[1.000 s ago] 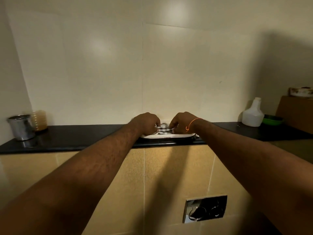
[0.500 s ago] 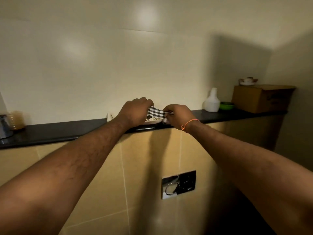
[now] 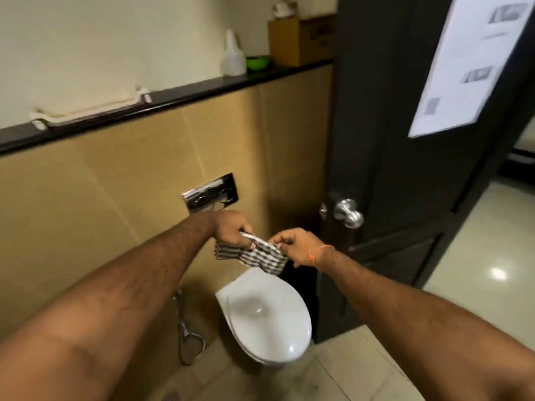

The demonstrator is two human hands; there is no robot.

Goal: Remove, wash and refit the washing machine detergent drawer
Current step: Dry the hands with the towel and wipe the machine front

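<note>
Both hands hold a checked cloth [image 3: 260, 256] above the closed toilet lid [image 3: 269, 316]: left hand [image 3: 231, 228] grips one end, right hand [image 3: 295, 247] pinches the other. A white drawer [image 3: 89, 111] lies on the black ledge [image 3: 202, 85].

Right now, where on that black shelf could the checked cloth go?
The black ledge is bare between the white drawer and the spray bottle. It is crowded at the door end: bottle, green bowl and cardboard box sit close together. Both hands hold the cloth.
</note>
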